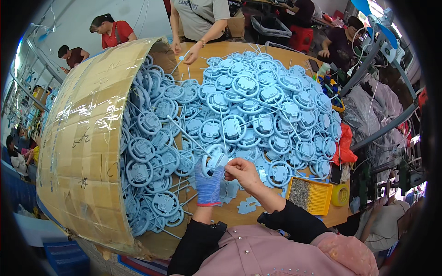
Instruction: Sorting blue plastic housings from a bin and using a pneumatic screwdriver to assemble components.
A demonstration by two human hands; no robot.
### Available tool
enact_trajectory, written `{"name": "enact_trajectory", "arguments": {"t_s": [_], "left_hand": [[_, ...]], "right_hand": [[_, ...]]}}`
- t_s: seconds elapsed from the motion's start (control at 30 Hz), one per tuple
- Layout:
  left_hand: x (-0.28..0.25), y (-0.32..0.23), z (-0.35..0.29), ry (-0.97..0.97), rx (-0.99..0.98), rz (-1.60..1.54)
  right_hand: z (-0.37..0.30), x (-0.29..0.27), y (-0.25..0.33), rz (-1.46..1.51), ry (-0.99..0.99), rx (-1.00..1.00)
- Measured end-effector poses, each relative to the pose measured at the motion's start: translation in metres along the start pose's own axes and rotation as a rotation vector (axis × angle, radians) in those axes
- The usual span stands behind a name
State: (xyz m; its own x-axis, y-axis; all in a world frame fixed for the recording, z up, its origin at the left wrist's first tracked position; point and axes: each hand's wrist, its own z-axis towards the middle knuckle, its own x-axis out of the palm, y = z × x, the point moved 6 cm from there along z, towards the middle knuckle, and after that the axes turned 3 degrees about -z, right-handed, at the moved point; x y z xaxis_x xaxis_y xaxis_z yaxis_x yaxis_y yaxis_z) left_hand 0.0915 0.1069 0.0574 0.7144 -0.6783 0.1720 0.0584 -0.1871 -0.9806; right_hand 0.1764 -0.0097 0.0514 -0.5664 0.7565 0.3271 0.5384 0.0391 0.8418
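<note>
A light blue plastic wheel-shaped part point(217, 155) with a long thin stick is held up over the table's near side. My left hand point(208, 187), in a blue-and-white knit glove, grips it from below. At its right edge my bare right hand point(247, 175) has thumb and forefinger pinched together; whatever is between them is too small to make out. Behind both hands rises a big heap of similar blue wheel parts point(264, 103), many with sticks poking out. Flat blue plastic plates point(247, 207) lie on the wood beside my right forearm.
A large cardboard box point(85, 138) lies open on the left, spilling wheel parts. To the right are a yellow tray point(326, 198) of small grey metal pieces, a tape roll point(340, 195) and a red plastic bag point(344, 145). Across the table, a person's hands point(191, 53) hold a blue piece.
</note>
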Motion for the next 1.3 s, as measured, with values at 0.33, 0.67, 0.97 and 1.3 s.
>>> {"name": "enact_trajectory", "arguments": {"t_s": [0.33,0.67,0.97,1.3], "left_hand": [[0.005,0.001,0.002,0.121,0.070,0.062],[0.013,0.004,0.005,0.054,0.056,-0.051],[-0.079,0.017,0.002,-0.405,-0.030,-0.071],[-0.183,0.077,0.020,-0.795,-0.108,-0.526]], "right_hand": [[0.008,-0.013,0.003,-0.104,0.119,-0.064],[0.021,-0.049,0.027,-0.305,-0.321,-0.181],[0.028,-0.014,0.008,-0.259,0.177,-0.199],[0.093,0.074,-0.072,-0.846,0.202,-0.204]]}}
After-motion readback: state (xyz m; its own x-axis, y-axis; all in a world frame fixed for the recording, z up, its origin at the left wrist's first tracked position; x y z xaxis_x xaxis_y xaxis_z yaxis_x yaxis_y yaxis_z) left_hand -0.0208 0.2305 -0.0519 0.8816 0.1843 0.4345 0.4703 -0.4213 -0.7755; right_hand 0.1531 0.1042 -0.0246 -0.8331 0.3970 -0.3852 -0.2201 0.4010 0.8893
